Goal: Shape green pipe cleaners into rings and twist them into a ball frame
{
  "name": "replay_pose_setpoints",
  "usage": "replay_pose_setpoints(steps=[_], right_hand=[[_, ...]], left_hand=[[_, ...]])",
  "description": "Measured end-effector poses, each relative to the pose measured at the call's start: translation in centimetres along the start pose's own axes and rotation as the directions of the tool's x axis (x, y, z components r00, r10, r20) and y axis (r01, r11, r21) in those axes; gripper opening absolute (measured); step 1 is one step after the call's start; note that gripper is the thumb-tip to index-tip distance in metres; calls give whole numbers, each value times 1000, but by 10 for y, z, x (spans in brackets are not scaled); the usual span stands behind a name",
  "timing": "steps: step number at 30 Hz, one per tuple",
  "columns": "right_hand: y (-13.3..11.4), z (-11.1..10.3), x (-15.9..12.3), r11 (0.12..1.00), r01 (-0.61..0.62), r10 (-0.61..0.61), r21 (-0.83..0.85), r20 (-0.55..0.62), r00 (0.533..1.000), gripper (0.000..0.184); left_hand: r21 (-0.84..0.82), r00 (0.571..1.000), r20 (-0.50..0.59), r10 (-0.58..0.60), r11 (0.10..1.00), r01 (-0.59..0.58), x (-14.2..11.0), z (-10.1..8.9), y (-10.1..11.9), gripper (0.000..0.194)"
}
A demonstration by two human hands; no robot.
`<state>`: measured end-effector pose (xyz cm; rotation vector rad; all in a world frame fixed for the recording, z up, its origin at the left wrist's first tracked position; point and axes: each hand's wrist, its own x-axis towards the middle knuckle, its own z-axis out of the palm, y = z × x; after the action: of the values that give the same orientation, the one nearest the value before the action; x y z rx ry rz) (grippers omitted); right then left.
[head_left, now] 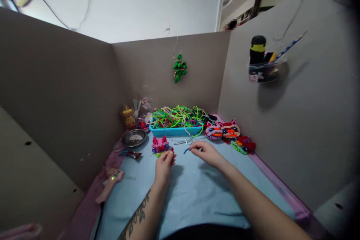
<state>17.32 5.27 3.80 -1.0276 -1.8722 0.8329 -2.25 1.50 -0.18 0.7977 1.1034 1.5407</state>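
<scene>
My left hand (165, 160) is closed around a small red piece (172, 150), mostly hidden by the fingers. Between the thumb and fingertips of my right hand (204, 152) is a short blue strand (186, 150), its free end pointing left. The two hands are apart above the light blue cloth (194, 202). Just beyond my left hand lies a pink, purple and green crafted piece with two ear-like points (160, 144). A pair of scissors (183, 141) rests on the cloth past my right fingers.
A blue tray (176, 132) heaped with colourful strands stands at the back. Several crafted pieces (231, 129) lie right of it. On the left are a metal dish (134, 138), a pink glue gun (110, 185) and a jar (129, 118). Grey panels (171, 60) enclose three sides.
</scene>
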Motion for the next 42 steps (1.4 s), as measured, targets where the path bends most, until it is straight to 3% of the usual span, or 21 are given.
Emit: replay_pose_setpoints(steps=[2,5,9,13,17,21,27,34,38,42], right_hand=[[6,14,13,953,48,6,-298,177,984,12],[27,37,27,791,50,49,-610,145,988,18],[50,49,31,698,59,67,-714,146,987,13],[52,43,29,645,107,60,-757,189,980,10],[47,40,26,712,74,32,-698,138,990,8],[46,41,19,838,-3,27,-546,36,999,9],[43,39,16,974,75,-94,-212,-79,992,11],[22,54,13,986,35,-4,161,-186,982,6],[20,62,8,987,38,-16,159,-142,990,6],[28,62,8,987,11,20,162,-185,983,4]], left_hand=[[-122,999,-9,-52,991,50,0,0,0,31],[-306,990,-43,-137,945,118,2,-2,2,23],[-492,951,-77,-298,841,224,7,-3,15,3],[-491,934,67,-351,803,338,10,13,41,1],[-368,972,141,-186,902,226,24,35,46,14],[-222,964,104,-243,940,261,38,38,16,7],[-212,950,146,-275,930,301,42,30,-9,16],[-273,948,198,-250,914,298,40,28,-8,16],[-191,941,209,-264,933,304,38,27,-7,27],[-94,944,230,-238,960,264,36,27,-6,32]])
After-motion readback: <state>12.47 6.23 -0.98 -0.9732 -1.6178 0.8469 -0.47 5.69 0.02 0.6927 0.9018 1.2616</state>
